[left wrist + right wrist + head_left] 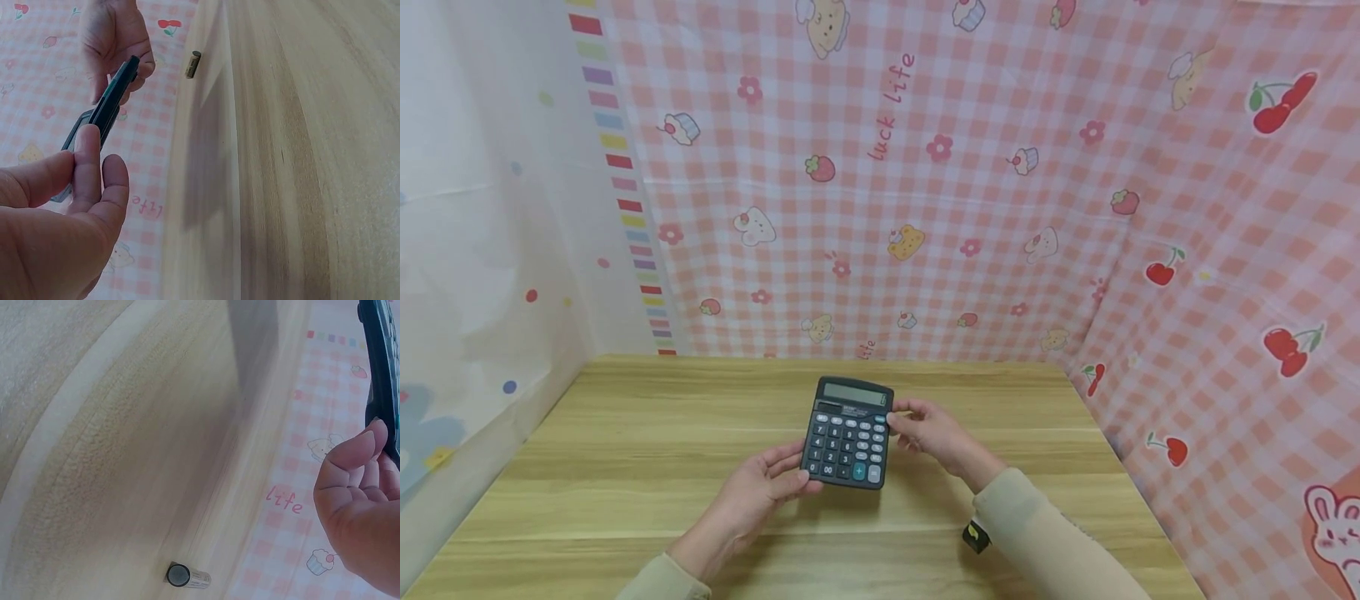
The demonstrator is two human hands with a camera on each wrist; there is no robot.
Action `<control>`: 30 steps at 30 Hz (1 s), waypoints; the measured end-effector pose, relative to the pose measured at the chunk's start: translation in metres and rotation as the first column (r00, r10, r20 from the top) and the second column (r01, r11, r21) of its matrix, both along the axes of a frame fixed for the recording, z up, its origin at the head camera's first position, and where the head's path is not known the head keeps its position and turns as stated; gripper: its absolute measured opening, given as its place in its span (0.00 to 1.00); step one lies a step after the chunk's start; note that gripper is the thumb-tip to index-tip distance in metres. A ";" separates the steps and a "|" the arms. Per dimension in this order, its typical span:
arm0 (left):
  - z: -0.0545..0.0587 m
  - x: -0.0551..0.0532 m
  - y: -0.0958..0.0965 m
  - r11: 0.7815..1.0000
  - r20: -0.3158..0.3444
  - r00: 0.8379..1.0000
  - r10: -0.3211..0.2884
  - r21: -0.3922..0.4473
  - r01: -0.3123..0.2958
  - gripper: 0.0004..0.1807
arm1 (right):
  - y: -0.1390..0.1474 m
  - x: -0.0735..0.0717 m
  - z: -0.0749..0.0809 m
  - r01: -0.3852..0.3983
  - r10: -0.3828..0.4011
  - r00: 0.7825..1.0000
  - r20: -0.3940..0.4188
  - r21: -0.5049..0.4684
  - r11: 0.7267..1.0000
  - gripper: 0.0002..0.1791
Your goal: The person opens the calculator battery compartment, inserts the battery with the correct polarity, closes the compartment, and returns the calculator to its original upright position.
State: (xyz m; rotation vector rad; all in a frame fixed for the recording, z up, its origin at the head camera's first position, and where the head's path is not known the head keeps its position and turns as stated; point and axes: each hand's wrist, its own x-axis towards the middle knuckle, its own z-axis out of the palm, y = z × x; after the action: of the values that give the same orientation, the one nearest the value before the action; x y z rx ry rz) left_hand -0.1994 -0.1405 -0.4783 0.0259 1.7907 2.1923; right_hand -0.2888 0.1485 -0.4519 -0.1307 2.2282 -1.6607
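Note:
Both hands hold a dark desk calculator (847, 433) up over the wooden table, its keys and screen facing the head camera. A digit shows at the right end of the screen. My left hand (760, 492) pinches the lower left corner, thumb on the front face. At the upper right edge, my right hand (928, 429) grips it with the thumb in front and fingers behind. The left wrist view catches the calculator (112, 97) almost edge-on between the two hands. In the right wrist view the calculator (382, 369) is partly cut off by the frame.
A small dark battery (976, 536) with a yellow mark is on the table (625, 467), beside the right sleeve. Pink checked cloth (865, 208) hangs behind the table and along its right side; pale cloth (482, 208) hangs at the left.

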 end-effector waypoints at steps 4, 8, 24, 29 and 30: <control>0.001 0.001 0.001 0.999 -0.012 1.000 0.007 -0.038 -0.007 0.35 | -0.001 -0.001 0.000 0.024 -0.024 1.000 0.006 -0.023 0.999 0.18; 0.002 0.002 0.001 0.996 -0.029 0.999 0.016 -0.089 -0.018 0.34 | -0.002 -0.003 0.000 0.058 -0.057 0.998 0.012 -0.037 0.998 0.19; 0.002 0.001 0.004 0.977 -0.052 0.992 0.116 -0.175 -0.123 0.29 | 0.001 -0.003 0.000 0.059 -0.058 0.998 0.012 -0.066 0.996 0.23; 0.001 0.000 0.006 0.975 -0.059 0.990 0.125 -0.175 -0.134 0.29 | 0.002 -0.003 0.000 0.069 -0.068 0.998 0.011 -0.058 0.996 0.25; 0.001 0.000 0.006 0.975 -0.063 0.990 0.126 -0.179 -0.135 0.29 | 0.003 -0.003 -0.001 0.071 -0.071 0.997 0.012 -0.059 0.996 0.25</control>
State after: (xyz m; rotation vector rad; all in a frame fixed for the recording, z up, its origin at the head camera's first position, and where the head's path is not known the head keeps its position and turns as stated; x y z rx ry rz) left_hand -0.1996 -0.1346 -0.4772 -0.0794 2.0703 2.1204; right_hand -0.2921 0.1511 -0.4526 -0.0584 2.2008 -1.7610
